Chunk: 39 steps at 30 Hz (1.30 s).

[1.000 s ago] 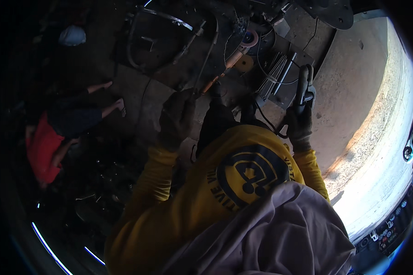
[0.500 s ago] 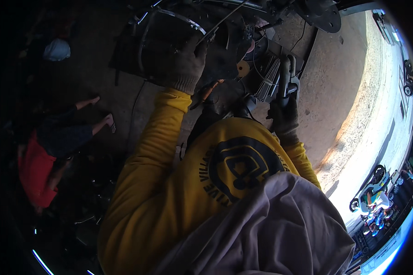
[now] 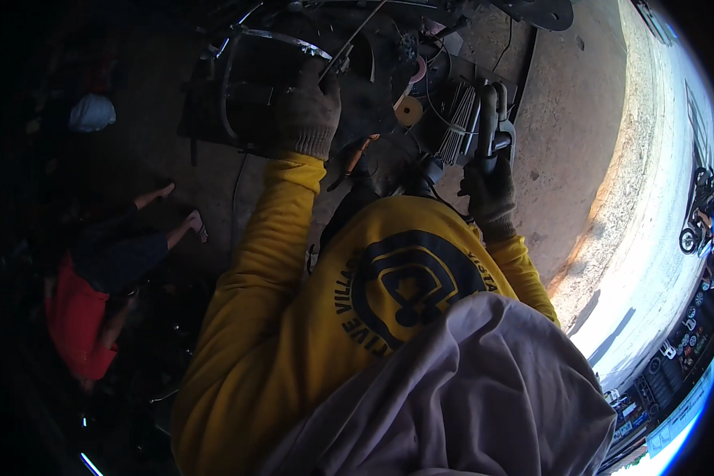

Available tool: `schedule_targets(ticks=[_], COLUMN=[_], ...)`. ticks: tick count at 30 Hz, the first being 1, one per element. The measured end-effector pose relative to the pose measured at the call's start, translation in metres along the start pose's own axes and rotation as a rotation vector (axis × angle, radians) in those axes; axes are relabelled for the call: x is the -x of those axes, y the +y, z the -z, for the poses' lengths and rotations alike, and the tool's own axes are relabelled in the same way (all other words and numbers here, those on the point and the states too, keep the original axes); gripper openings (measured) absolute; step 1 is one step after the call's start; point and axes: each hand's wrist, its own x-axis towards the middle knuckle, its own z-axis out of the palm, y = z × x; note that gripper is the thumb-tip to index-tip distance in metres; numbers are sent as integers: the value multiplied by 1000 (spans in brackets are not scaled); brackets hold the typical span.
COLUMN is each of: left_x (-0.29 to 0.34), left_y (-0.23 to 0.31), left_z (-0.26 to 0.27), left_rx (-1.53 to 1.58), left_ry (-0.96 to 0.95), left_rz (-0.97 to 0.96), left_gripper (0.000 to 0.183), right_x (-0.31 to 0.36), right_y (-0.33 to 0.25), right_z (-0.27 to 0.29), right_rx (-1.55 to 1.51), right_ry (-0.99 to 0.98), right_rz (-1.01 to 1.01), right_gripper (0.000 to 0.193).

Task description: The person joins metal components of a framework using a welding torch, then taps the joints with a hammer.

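Observation:
A brown work glove covers my left hand (image 3: 308, 115), whose fingers are closed round a thin metal rod (image 3: 354, 41) at the far side of the dark workbench. Just beyond those fingers runs a bright curved metal strip (image 3: 289, 37). On the right, my gloved right hand (image 3: 492, 194) grips a grey locking C-clamp (image 3: 490, 119) by its handle, with the curved jaws pointing away from me. Left of the clamp lies a bundle of thin welding rods (image 3: 455, 123). Its exact contact with the left fingertips is hard to see in the shade.
A yellowish grinding disc (image 3: 408, 111) and an orange-handled tool (image 3: 362, 153) lie between my hands. Cables cross the bench and floor. A person in a red shirt (image 3: 78, 317) is on the left. Beyond the concrete floor (image 3: 575, 103), a motorcycle (image 3: 694, 226) is on the sunlit road.
The bench and both hands sit slightly higher and further left in the picture as the view shifts. Both grips stay the same. Vehicles on the road have changed position.

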Motion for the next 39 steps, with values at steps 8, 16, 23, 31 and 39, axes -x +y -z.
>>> schedule_targets(ticks=[8,16,23,31,39], left_x=[-6,-8,-11,-8,21], left_y=[16,12,27,32,30], left_z=[8,4,16,20,44], left_rx=[99,-327,128,169,215], left_ry=[13,-58,-9,-4,60], left_rz=[109,-125,14,17,-39], left_gripper=[17,11,12,15,26], right_x=[4,4,3,4,4], right_y=[-21,-19,-19,-25,-31], right_z=[14,25,31,34,33], right_rx=[-10,42,25,20,62], right_ry=[-14,-10,-22,-20,-6], right_rz=[-39,-6,-56,-43,-61], right_gripper=[35,37,33,35,40])
